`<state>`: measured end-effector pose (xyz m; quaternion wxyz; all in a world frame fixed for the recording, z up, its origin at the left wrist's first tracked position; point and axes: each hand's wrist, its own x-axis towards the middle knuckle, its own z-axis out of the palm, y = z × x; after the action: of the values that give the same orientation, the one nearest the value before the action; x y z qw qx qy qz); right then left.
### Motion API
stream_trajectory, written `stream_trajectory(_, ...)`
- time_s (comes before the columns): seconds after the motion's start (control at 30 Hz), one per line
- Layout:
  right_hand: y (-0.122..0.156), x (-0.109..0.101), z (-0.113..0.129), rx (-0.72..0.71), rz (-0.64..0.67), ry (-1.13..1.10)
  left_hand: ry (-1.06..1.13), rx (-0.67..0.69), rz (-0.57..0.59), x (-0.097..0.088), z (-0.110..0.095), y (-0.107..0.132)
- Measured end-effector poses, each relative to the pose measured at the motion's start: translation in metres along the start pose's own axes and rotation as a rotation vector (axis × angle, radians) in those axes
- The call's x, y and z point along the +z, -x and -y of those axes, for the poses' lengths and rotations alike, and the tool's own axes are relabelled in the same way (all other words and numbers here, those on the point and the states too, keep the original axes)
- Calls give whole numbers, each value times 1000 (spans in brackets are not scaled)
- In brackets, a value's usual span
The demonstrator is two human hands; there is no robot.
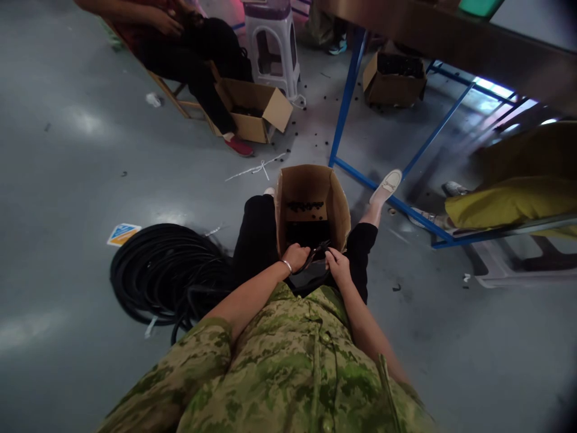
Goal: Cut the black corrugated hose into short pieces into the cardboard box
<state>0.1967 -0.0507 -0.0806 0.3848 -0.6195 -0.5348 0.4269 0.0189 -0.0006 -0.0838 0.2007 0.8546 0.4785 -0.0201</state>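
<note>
Between my knees stands an open cardboard box (338,195) with small black pieces (306,206) and a dark mass inside. Over its near edge my left hand (297,257), with a bracelet at the wrist, is closed on a thin black cable (311,260). My right hand (338,264) pinches the dark end of this strand a short way to the right. Exactly what its fingertips hold is too small and blurred to make out. A large coil of black cable or hose (157,276) lies on the floor by my left leg.
A blue-framed table (349,96) stands ahead to the right, with another cardboard box (392,87) beneath. A seated person (198,78) is at front left beside an open box (247,123) and a white stool (273,48). Someone in yellow (509,198) sits at right. Small black bits litter the floor.
</note>
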Motion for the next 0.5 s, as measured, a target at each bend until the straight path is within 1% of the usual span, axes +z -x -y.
stream_trajectory(0.1,-1,-1,1,27,-4,-63,17,-14,-6,-1,-1,0)
stream_trajectory(0.2,0,-2,2,26,-1,-52,-3,-28,21,-3,-2,-1)
stream_trajectory(0.3,1,-2,1,-9,34,51,22,-39,42,-5,-2,0)
stream_trajectory(0.4,1,-1,-1,-81,74,207,48,1,37,-6,0,2)
stream_trajectory(0.5,1,0,-3,-148,88,338,32,41,30,-6,1,3)
